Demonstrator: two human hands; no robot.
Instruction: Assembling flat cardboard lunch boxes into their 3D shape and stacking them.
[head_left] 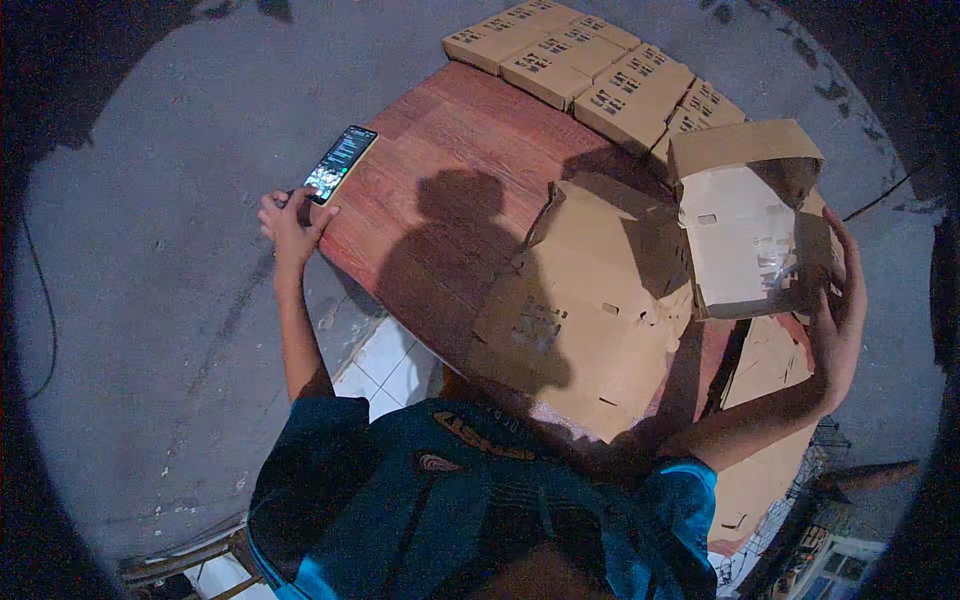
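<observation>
At the table's left edge lies a smartphone (342,163) with its screen lit. My left hand (297,222) is at its lower end, fingers apart, one fingertip on the screen. On the right, my right hand (843,290) grips the side wall of an open cardboard box (745,235), which is tilted so that its pale inside shows. Clear tape or film shines inside it. An unfolded cardboard blank (590,310) lies flat beside the box, partly in my shadow.
Several closed brown boxes (632,92) with dark print line the far edge of the reddish wood-grain table (420,120). More flat cardboard (765,440) lies under my right forearm. White tiles (383,365) show below the near left edge.
</observation>
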